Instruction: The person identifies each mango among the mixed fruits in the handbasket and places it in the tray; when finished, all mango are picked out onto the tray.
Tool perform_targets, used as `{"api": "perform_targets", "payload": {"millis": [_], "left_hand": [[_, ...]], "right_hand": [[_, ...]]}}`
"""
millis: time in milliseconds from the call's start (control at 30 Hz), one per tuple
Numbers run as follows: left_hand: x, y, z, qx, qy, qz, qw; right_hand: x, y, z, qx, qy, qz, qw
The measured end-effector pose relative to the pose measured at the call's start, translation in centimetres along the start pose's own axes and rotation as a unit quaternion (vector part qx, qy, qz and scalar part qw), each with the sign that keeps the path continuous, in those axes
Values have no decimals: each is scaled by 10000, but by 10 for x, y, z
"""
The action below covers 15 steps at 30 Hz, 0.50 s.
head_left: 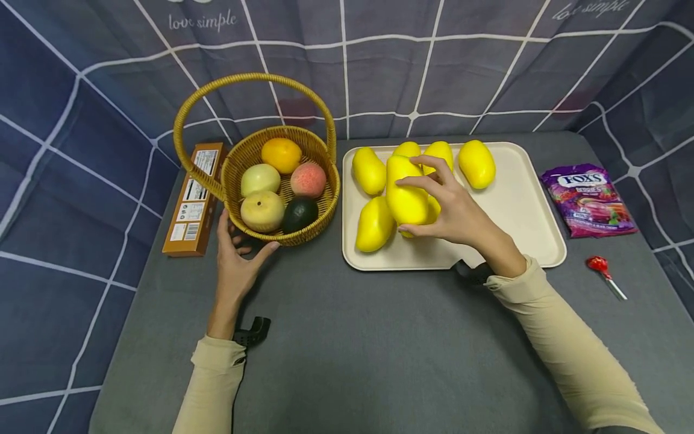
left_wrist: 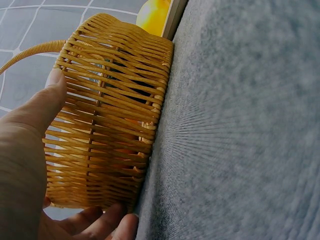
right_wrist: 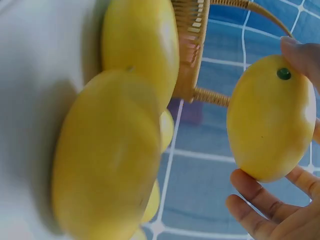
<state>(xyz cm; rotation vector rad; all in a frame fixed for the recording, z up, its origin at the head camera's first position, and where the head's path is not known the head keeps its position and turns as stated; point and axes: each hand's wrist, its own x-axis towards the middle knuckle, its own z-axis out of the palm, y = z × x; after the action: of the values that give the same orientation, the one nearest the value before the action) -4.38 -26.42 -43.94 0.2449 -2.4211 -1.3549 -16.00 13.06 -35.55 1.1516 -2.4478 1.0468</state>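
Note:
My right hand point(head_left: 458, 211) grips a yellow mango point(head_left: 405, 196) between thumb and fingers, over the cream tray point(head_left: 520, 199). In the right wrist view that mango point(right_wrist: 270, 120) shows a small green spot at one end and is raised above other mangoes point(right_wrist: 110, 160). Several more mangoes point(head_left: 374, 224) lie on the tray, mostly on its left half. My left hand point(head_left: 233, 265) holds the near left side of a wicker basket point(head_left: 331, 196), thumb and fingers spread around its wall point(left_wrist: 110, 115). Inside are an orange fruit point(head_left: 281, 155), a peach point(head_left: 308, 179), an avocado point(head_left: 300, 214) and pale round fruits point(head_left: 262, 211).
A brown box point(head_left: 190, 205) lies left of the basket, partly behind its tall handle point(head_left: 255, 77). Right of the tray are a purple Fox's candy bag point(head_left: 588, 199) and a red lollipop point(head_left: 599, 265). A checked curtain point(head_left: 379, 72) hangs behind the grey table point(head_left: 347, 349).

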Motion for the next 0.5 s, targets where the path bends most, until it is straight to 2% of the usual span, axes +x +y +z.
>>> {"api": "perform_targets", "payload": {"millis": [300, 500], "left_hand": [[1, 1, 0, -58, 8, -46, 10000], [0, 0, 0, 11, 14, -67, 10000]], "right_hand": [[-28, 14, -22, -290, 191, 349, 9988], [-57, 35, -35, -375, 316, 989, 9939]]}}
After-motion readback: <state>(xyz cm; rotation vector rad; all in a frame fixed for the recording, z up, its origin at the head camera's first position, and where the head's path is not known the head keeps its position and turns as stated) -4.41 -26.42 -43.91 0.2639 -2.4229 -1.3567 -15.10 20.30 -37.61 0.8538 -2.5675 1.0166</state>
